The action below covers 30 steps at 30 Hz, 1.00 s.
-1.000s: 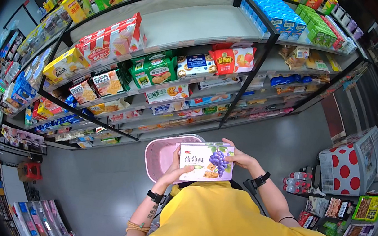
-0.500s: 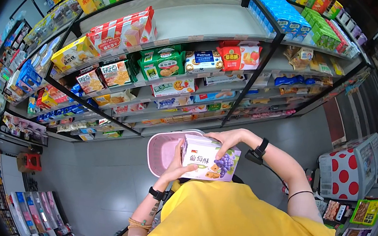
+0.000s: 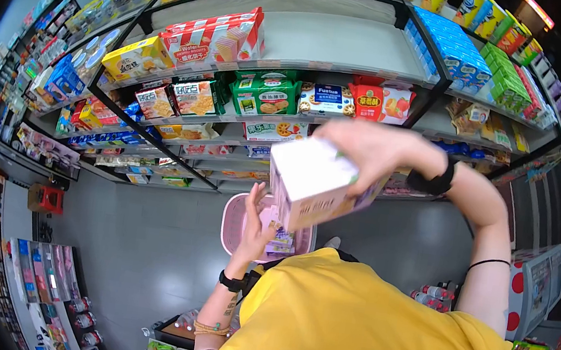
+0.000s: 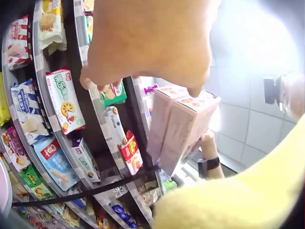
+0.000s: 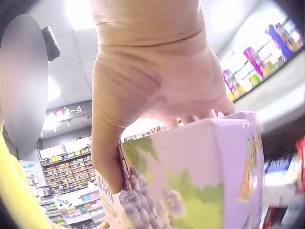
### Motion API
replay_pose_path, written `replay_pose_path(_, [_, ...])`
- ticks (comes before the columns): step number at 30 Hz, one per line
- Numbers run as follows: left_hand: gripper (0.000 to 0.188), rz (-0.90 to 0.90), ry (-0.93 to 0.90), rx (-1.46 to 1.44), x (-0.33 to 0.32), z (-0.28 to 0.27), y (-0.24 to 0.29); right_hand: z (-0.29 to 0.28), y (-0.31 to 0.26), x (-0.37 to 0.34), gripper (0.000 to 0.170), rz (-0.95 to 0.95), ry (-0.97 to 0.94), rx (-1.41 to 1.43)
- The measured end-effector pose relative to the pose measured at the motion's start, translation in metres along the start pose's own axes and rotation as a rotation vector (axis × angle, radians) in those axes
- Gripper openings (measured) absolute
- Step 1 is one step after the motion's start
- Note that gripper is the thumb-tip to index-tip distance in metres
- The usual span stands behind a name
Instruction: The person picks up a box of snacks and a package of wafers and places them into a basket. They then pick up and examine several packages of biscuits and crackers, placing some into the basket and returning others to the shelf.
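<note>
In the head view the right hand [image 3: 375,155] grips a stack of purple-and-white grape biscuit boxes [image 3: 312,179], held tilted in front of the shelf. The right wrist view shows that hand [image 5: 157,81] from close by, its thumb on the grape-printed face of the boxes [image 5: 190,176]. The left hand [image 3: 255,232] is beside the stack's lower left side with fingers extended, above a pink basket [image 3: 228,221] that has purple packages [image 3: 280,241] in it. The left wrist view has the left hand [image 4: 147,47] near two boxes [image 4: 178,126] side by side.
A shelf unit stands ahead; its top shelf [image 3: 333,40] bears red wafer packs [image 3: 213,39] at left and blue cartons [image 3: 452,52] at right. Biscuit packs fill lower shelves. A red stool [image 3: 45,199] is at left, bottles [image 3: 433,296] at right on the floor.
The right hand has lifted the boxes up and tilted them, away from the basket toward the shelf. The left hand has let go of them. The view has shifted, and packages inside the basket now show.
</note>
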<state>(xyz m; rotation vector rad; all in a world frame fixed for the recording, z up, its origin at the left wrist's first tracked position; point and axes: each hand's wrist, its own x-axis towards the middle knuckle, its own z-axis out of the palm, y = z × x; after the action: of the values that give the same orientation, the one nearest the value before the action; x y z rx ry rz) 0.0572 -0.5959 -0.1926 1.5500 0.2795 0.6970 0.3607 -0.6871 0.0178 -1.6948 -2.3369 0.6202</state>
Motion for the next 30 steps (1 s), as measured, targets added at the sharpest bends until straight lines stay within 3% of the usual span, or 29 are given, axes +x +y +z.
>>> replay_pose_path(3, [0.076,-0.185,-0.07,0.102,-0.015,-0.032,-0.039,-0.092,0.022,-0.012,0.103,0.032,0.159,-0.117])
replay_pose_path(4, [0.058,-0.251,-0.027,0.161,-0.021,-0.032,-0.04,-0.126,0.026,-0.016,0.103,0.073,0.197,-0.179])
replay_pose_path(7, [0.056,-0.577,0.05,0.286,-0.059,-0.043,-0.087,-0.187,0.068,-0.019,0.098,0.206,0.269,-0.234])
replay_pose_path(8, [0.055,-0.597,0.1,0.369,-0.08,-0.047,-0.115,-0.199,0.088,-0.016,0.098,0.205,0.275,-0.261])
replay_pose_path(11, [0.055,-0.696,0.202,0.499,-0.145,-0.055,-0.18,-0.211,0.152,-0.003,0.1,0.191,0.283,-0.359])
replay_pose_path(18, [0.054,-0.874,0.345,0.476,-0.209,-0.043,-0.201,-0.205,0.225,0.015,0.101,0.339,0.202,-0.318])
replay_pose_path(30, [0.048,-0.846,0.305,0.524,-0.184,-0.065,-0.212,-0.217,0.229,-0.026,0.105,0.585,0.005,-0.204])
